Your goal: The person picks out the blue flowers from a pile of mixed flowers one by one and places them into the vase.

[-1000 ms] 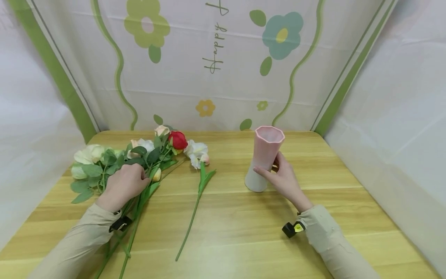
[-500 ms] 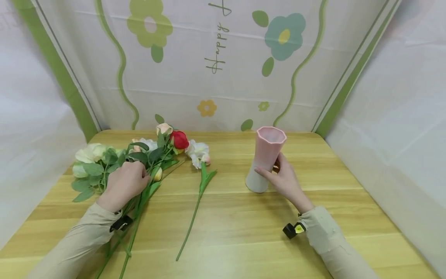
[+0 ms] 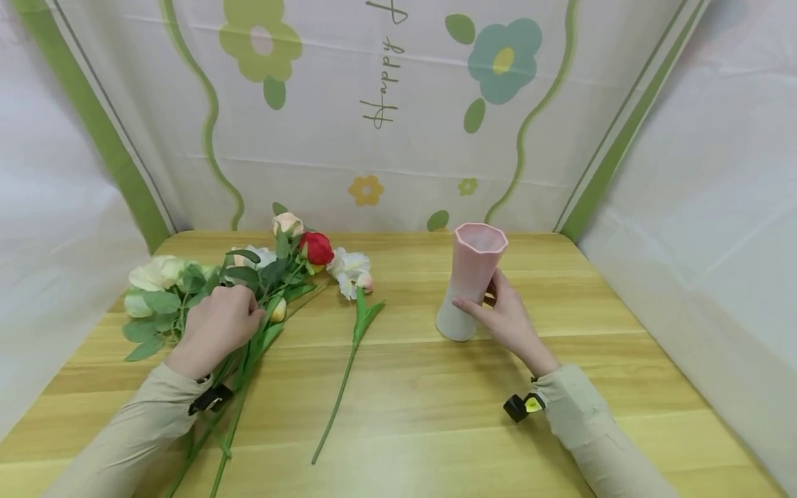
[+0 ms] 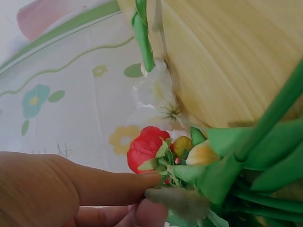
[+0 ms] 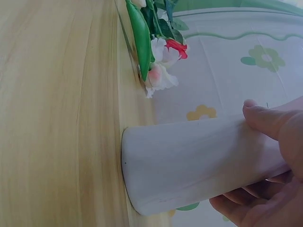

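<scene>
The flower bunch [image 3: 243, 278], largest of the handled things, sprawls over the left of the worktop [image 3: 423, 415], blooms toward the back, stems toward the person. The left hand [image 3: 218, 321] is over it; the left wrist view shows thumb and finger pinching greenery [image 4: 179, 202], too blurred to call leaf or stem. Next in size, the pink-and-white vase [image 3: 468, 283] is base down on the right half, held by the right hand [image 3: 510, 321] with thumb in front and fingers curled round behind; no stem shows above its rim. Between them lies a loose stem [image 3: 355, 339], its pink bud [image 3: 365, 281] overlapping a white flower [image 3: 346, 265] in the head view; whether they touch I cannot tell.

Little has changed: the peach rose [image 3: 288, 223] sits slightly higher against the red flower [image 3: 317, 247] than a second ago, while the vase has stayed put. That suggests one stem is only starting to be worked free.

The backdrop cloth [image 3: 429, 124] reads "Happy", sideways, with more script cut off above. A yellow label [image 3: 533, 403] on the right wrist camera [image 3: 515, 408] is too small to read.
</scene>
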`<state>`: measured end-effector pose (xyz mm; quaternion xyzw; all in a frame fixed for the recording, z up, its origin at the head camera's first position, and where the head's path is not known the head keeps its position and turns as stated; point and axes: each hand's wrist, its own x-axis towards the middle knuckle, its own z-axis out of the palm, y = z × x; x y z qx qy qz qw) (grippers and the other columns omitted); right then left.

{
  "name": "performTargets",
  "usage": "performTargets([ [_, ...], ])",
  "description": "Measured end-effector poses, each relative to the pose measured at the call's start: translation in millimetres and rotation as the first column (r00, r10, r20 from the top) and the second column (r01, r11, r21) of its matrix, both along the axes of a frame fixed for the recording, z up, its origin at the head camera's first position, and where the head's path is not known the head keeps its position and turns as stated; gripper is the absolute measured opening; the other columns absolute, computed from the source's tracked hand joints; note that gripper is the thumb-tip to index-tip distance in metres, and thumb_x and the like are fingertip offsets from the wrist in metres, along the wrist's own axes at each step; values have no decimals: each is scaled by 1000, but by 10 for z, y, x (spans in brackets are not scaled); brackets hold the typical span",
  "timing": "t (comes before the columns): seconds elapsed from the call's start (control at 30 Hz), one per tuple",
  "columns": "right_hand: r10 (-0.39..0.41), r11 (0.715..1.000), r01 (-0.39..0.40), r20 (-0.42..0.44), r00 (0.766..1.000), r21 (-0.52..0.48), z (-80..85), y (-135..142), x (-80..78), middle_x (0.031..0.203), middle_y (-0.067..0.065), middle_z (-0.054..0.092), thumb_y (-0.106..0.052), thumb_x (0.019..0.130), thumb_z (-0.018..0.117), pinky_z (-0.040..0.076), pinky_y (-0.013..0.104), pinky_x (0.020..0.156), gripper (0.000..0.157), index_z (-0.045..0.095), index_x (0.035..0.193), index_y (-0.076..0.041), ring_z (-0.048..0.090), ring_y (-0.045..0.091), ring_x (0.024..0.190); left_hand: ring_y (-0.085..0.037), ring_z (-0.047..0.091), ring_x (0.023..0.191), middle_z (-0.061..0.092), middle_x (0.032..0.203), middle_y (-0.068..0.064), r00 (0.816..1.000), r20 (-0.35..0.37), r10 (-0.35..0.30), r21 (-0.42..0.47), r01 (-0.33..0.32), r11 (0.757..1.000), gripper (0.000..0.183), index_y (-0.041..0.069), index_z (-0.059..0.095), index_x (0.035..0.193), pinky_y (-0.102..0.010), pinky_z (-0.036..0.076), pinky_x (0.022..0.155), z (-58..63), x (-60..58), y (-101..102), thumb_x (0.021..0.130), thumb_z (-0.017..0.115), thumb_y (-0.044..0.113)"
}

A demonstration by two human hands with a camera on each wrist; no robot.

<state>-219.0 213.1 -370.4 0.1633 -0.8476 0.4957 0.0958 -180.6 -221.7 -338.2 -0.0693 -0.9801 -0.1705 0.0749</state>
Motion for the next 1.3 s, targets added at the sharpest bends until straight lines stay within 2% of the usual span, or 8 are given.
performTargets([
  [0.13,0,1000,0,3,1000,1,8,-6,-6,131,15,53,-28,88,77,46,46,96,70,38,142,-3,54,29,118,-11,24,44,22,51,6,997,-75,-9,9,9,1000,46,17,36,54,-25,19,39,36,-5,30,93,59,10],
  [0.23,6,1000,-6,8,1000,-10,54,-25,19,132,18,52,-22,89,76,44,48,97,69,36,142,-2,53,32,119,-13,29,43,28,52,4,992,-124,-14,26,17,1000,39,15,43,59,-26,21,38,67,-1,62,94,60,13],
  [0.37,19,1000,-18,15,1000,-17,219,-101,131,132,24,50,-12,90,74,43,52,98,67,34,142,4,52,37,119,-15,39,44,44,55,1,985,-167,-29,57,39,998,24,11,58,72,-29,28,37,108,29,110,95,64,17],
  [0.5,12,1000,-12,35,999,-2,344,-154,217,132,25,50,-8,91,72,43,52,98,65,35,141,6,52,38,119,-14,44,44,56,61,1,980,-193,-56,82,73,994,16,7,66,82,-31,33,37,137,73,178,94,66,17],
  [0.67,10,1000,-10,49,999,3,361,-154,235,132,25,50,-8,91,71,42,52,99,64,34,141,7,51,38,120,-11,47,45,60,64,3,976,-194,-97,102,119,988,15,7,68,82,-31,37,38,137,113,261,92,70,18],
  [0.9,15,1000,-15,46,999,-8,348,-149,237,131,24,51,-9,91,72,42,52,99,63,35,140,6,52,37,119,-9,49,46,60,63,5,978,-167,-125,106,144,984,16,7,70,82,-31,39,39,108,126,303,93,69,18],
  [1.1,14,1000,-14,45,999,-5,347,-157,235,130,24,51,-9,91,72,42,52,98,62,36,139,6,52,37,119,-10,47,46,58,63,6,982,-98,-164,121,175,977,14,7,69,82,-31,40,42,83,139,329,93,69,16],
  [1.3,14,1000,-14,44,999,-6,341,-163,230,130,23,52,-8,91,72,43,51,98,62,37,139,5,53,36,118,-9,46,48,55,61,7,978,-46,-206,113,209,971,15,9,68,79,-30,39,45,10,146,381,92,70,17],
])
